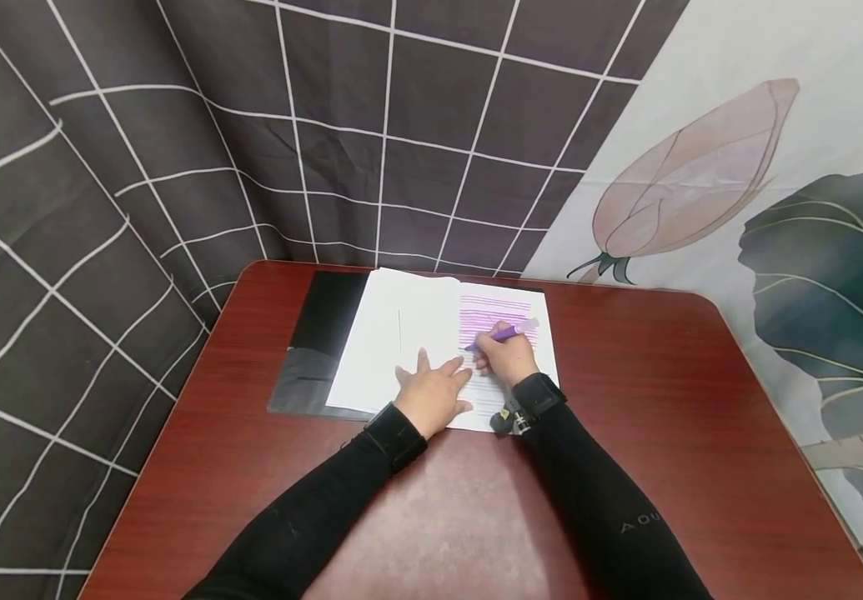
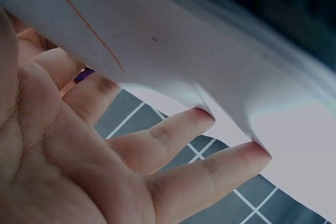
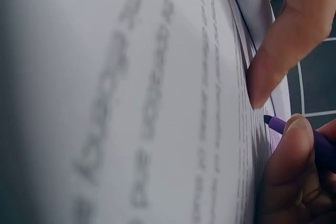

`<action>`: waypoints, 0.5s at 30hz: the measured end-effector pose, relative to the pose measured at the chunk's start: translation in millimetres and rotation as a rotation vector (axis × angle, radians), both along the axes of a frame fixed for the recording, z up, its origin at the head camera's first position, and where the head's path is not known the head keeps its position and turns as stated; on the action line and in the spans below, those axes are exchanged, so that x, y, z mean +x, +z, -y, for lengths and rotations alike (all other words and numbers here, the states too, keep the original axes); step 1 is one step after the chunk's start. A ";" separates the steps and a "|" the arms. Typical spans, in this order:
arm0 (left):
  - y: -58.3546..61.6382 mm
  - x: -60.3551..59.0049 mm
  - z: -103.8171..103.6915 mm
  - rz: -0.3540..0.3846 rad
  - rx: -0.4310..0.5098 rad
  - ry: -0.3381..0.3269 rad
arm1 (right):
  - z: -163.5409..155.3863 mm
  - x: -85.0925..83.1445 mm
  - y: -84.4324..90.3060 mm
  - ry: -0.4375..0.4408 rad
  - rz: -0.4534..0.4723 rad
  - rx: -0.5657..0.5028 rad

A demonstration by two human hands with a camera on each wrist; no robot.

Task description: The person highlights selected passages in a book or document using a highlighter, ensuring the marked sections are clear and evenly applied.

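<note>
A booklet lies spread with a nearly blank left page and a right page of printed lines. Purple strokes run across the upper part of the right page. My right hand pinches a purple marker, its dark tip down at the print just below the strokes. My left hand rests on the booklet near the fold with its fingers spread. In the left wrist view the fingertips press on the white page, which bears a thin orange-looking line.
Under the booklet is a black folder or mat, showing mostly at the left. The reddish-brown table extends to both sides. Behind it hang a dark grid-patterned cloth and a white cloth with a flower print.
</note>
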State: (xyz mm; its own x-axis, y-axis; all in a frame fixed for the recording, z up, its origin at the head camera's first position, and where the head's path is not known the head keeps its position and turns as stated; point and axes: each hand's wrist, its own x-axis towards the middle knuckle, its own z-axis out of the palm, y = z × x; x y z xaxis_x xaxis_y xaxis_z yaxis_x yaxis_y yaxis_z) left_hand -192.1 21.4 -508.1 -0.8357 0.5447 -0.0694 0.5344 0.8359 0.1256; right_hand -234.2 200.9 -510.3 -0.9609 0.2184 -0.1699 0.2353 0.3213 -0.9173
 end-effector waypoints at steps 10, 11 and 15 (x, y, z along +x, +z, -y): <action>-48.1 -17.3 -5.5 -0.064 0.051 -0.004 | -7.1 3.1 -0.8 -0.017 -0.006 0.017; -49.5 -18.2 -5.8 -0.065 0.055 -0.005 | -7.7 3.0 -0.7 -0.019 -0.009 0.017; -43.6 -18.3 -5.9 -0.041 0.067 -0.002 | -11.0 2.8 -0.2 -0.026 -0.016 0.001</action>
State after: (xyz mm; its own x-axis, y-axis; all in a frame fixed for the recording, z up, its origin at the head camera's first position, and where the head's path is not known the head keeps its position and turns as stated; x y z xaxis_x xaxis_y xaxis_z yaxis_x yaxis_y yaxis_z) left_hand -210.3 27.3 -551.7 -0.8360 0.5487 0.0011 0.5419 0.8252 0.1593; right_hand -231.4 211.9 -510.5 -0.9575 0.2440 -0.1538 0.2286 0.3164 -0.9207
